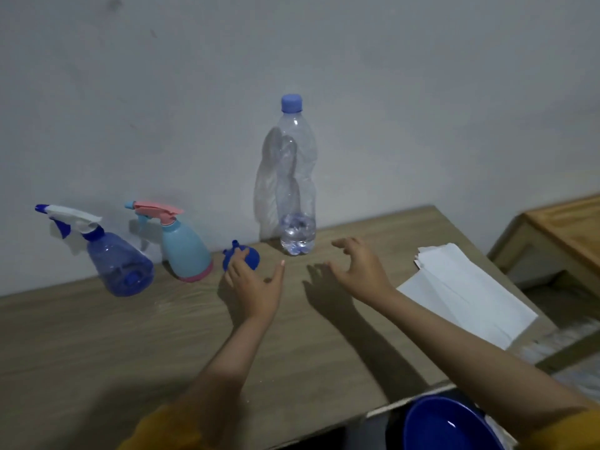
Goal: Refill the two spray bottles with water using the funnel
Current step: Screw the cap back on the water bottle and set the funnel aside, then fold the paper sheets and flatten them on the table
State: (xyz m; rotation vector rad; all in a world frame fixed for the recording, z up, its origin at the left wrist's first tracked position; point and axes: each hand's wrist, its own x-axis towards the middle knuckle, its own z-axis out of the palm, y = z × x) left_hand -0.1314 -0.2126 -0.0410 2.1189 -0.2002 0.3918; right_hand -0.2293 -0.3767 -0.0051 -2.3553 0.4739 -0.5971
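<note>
A dark blue spray bottle (pixel 118 259) with a white and blue trigger head stands at the left by the wall. Beside it stands a light blue spray bottle (pixel 185 251) with a pink head and pink base. A small blue funnel (pixel 251 256) lies on the wooden table (pixel 97 336) to their right. My left hand (pixel 255 284) is open, its fingertips over or touching the funnel. A tall clear water bottle (pixel 297 183) with a blue cap holds a little water at the bottom. My right hand (pixel 360 267) hovers open just right of its base.
A stack of white paper sheets (pixel 464 287) lies at the table's right edge. A blue bowl (pixel 448 427) sits below the table's front edge at the lower right. A second wooden piece of furniture (pixel 558 232) stands further right. A grey wall backs the table.
</note>
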